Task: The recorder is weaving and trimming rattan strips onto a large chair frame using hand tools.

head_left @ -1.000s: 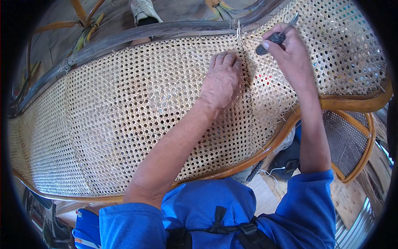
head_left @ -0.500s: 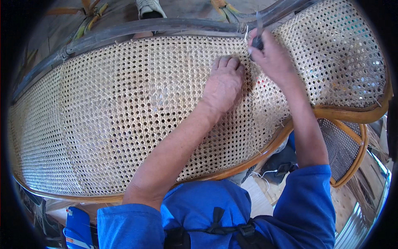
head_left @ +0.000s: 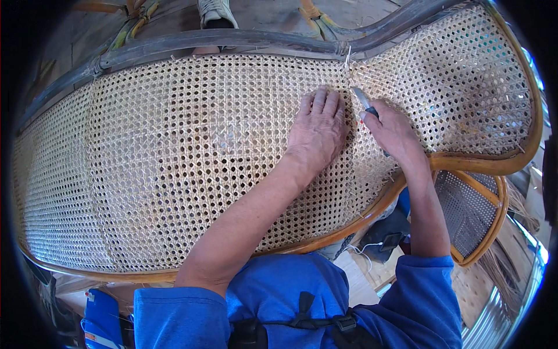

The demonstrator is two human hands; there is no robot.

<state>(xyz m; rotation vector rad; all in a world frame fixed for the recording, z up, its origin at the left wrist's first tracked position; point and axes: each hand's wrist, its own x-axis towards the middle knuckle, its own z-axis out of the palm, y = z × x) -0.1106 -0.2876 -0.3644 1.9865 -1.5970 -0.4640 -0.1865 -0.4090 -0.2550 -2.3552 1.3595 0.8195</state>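
Note:
A long panel of woven cane webbing stretches across the view, set in a curved rattan frame. My left hand lies flat on the weave left of the panel's narrow waist, fingers stretched out and pointing away from me. In my right hand is a knife with a dark handle. Its blade points up and left, low over the webbing beside a seam. Beyond the tip, a loose pale cane strand sticks up at the far edge. My right palm hides part of the handle.
A grey-brown pole runs along the panel's far side. A shoe stands beyond it. At the right is a smaller cane-filled rattan piece. Near my lap lies a dark device with a white cable. A blue object is at lower left.
My right hand has brought the knife down and nearer to me, from the far edge to over the webbing; the blade has tilted left. My left hand has flattened, its fingers stretching out.

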